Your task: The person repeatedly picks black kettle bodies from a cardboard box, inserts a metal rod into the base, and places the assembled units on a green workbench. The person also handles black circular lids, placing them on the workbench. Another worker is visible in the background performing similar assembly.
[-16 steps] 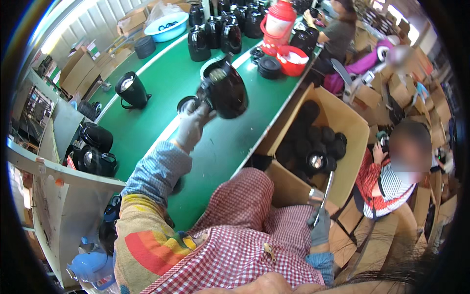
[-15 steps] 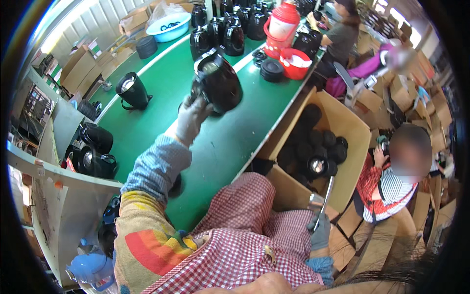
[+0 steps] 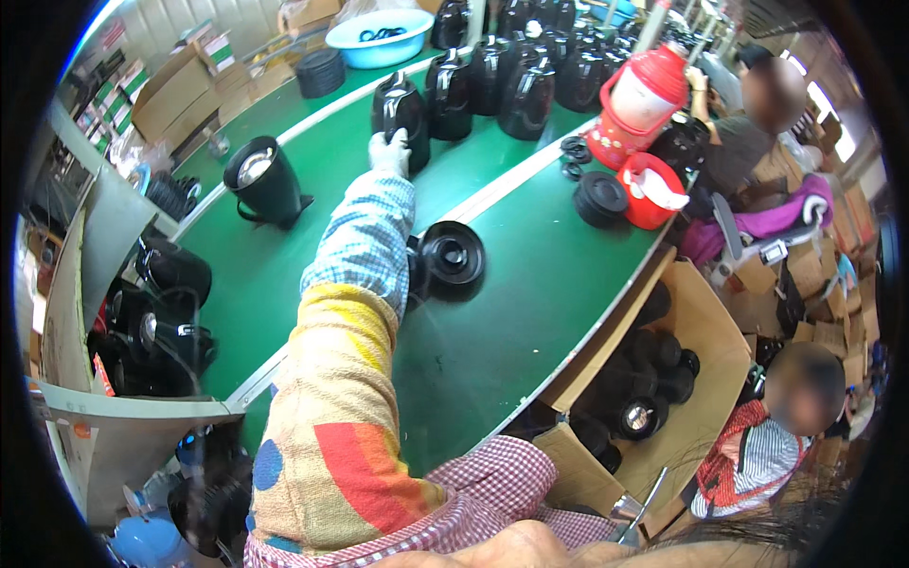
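reaching over the green table [image 3: 530, 275], i have the left hand [image 3: 389, 153] closed on the near side of a black jug [image 3: 402, 102]. the jug stands upright at the left end of the row [image 3: 526, 95] of dark jugs, just beside its neighbour; i cannot tell whether its base bears fully on the table. the right hand [image 3: 629, 537] barely shows at the lower edge, near a metal rod [image 3: 653, 497], so i cannot tell if it grips anything.

as for progress, i judge the row to be furthest along: its jugs stand upright and close together, with tops that look closed. 1 open jug [image 3: 267, 189] stands apart on the left, silvery inside with no lid on, so i count it as unfinished. side jugs [image 3: 178, 270] lie bunched at the left edge, at least 1 with its mouth bare; those look left to do as well. near the sleeve [image 3: 365, 227] rests a round black piece [image 3: 454, 257], perhaps a lid or a jug seen from above. the box [image 3: 721, 369] at right holds plenty of dark parts [image 3: 653, 355].
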Available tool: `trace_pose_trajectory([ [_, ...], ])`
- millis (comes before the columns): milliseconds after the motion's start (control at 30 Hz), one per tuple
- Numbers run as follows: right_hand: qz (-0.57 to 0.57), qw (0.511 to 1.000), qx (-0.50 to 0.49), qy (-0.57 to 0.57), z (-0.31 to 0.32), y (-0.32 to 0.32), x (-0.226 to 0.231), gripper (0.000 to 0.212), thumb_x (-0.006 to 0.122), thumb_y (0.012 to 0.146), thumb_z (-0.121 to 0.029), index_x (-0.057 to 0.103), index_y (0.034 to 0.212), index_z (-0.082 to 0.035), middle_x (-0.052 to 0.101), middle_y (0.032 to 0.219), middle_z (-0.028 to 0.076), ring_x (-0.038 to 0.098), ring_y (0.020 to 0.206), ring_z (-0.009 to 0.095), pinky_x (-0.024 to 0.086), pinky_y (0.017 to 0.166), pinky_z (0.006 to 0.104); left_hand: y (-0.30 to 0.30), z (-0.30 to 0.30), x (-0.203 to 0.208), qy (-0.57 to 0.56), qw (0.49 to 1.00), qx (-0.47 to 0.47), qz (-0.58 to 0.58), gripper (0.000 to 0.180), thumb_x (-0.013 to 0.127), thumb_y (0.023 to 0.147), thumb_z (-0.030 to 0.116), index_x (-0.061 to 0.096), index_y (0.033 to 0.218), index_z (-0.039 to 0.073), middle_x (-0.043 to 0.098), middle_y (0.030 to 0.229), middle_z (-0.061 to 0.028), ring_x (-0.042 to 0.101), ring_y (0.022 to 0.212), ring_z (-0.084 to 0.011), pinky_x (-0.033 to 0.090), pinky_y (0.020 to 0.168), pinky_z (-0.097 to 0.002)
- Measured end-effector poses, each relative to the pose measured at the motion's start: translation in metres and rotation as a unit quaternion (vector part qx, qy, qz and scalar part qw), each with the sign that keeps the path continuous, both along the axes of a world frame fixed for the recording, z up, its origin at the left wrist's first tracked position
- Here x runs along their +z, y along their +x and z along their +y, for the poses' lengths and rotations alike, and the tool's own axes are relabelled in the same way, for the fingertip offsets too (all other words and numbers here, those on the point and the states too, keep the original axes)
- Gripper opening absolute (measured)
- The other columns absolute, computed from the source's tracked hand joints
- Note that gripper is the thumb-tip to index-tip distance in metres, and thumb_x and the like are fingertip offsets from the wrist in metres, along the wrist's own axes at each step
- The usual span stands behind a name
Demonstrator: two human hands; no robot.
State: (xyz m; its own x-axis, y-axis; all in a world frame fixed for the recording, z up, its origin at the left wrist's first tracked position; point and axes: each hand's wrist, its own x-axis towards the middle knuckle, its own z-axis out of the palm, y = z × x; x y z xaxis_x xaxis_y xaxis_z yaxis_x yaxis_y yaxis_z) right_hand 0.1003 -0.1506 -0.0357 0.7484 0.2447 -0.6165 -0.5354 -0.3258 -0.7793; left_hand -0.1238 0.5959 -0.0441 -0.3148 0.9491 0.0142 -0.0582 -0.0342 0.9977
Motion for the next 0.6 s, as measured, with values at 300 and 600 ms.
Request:
trace_pose_trajectory([
  [300,0.012,0.999,0.04,0.009,0.022,0.003,0.0,0.019,0.06,0.101,-0.022,0.061,0.105,-0.003,0.053,0.075,-0.002,0.05,0.054,0.009,0.042,0.048,0.0242,-0.193,-0.106,0.089,0.215,0.738,0.111,0.63,0.063,0.075,0.073,0.02,0.058,0.131,0.008,0.055,0.139,-0.0184,0.051,0.13,-0.0368,0.038,0.113,-0.0448],
  [600,-0.357,0.767,0.523,0.105,0.181,-0.055,0.035,0.021,0.068,0.091,-0.021,0.071,0.101,-0.002,0.067,0.09,0.012,0.066,0.085,0.025,0.052,0.077,0.0385,-0.32,-0.086,0.072,-0.004,0.655,0.037,0.755,0.054,0.073,0.074,0.007,0.064,0.127,0.016,0.046,0.155,-0.0056,0.037,0.146,-0.0305,0.031,0.12,-0.0453],
])
